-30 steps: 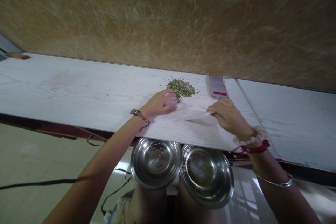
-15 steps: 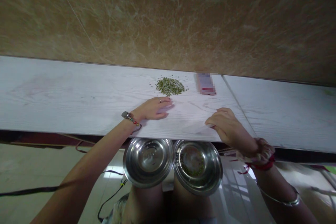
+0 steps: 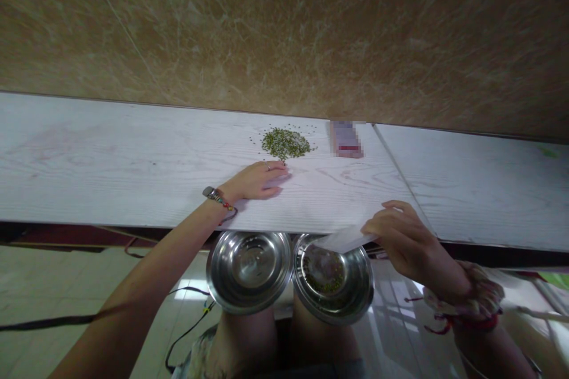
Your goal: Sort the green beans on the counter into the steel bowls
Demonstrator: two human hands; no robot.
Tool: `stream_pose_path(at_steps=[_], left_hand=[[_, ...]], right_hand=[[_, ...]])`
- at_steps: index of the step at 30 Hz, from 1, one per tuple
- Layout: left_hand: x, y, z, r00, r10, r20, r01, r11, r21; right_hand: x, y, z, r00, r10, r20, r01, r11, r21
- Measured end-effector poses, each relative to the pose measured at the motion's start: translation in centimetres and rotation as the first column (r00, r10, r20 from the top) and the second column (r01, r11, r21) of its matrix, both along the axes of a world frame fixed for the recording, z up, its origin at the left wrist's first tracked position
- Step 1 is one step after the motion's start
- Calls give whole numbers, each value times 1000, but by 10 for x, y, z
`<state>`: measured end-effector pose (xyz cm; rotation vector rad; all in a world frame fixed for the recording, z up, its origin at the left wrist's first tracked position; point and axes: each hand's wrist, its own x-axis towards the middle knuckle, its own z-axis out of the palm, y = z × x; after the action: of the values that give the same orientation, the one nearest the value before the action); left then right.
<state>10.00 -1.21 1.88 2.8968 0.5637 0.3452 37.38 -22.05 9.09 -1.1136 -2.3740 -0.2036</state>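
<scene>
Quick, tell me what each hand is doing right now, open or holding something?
Left hand: open, fingers loosely extended beside the green beans.
Right hand: closed, gripping a pale, thin sheet.

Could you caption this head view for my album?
Left hand beside small green beans; right hand holding a translucent sheet over a metal bowl.

head cam | from above | facing forward-down | near hands [image 3: 258, 181] [image 3: 398, 235] | wall [image 3: 284, 29] at top, knees [image 3: 249, 334] below

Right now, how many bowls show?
2: left bowl and right bowl, side by side at the near edge of the table, the latter partly under the strip in the right hand. More may be hidden.
</scene>
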Motion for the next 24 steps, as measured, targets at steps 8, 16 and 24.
stream_pose_path(at_steps=[8,16,24], left_hand=[[1,5,-2,983,122,135,-124,992,3],[-11,21,-7,766,515,385,-532,844,-70],[-15,24,-9,679,633,371,-639,759,-124]], right_hand=[[1,24,4,1000,-9,-8,10,993,115],[-7,103,-14,993,-94,-74,109,965,239],[-24,169,-44,978,-167,-128,195,947,255]])
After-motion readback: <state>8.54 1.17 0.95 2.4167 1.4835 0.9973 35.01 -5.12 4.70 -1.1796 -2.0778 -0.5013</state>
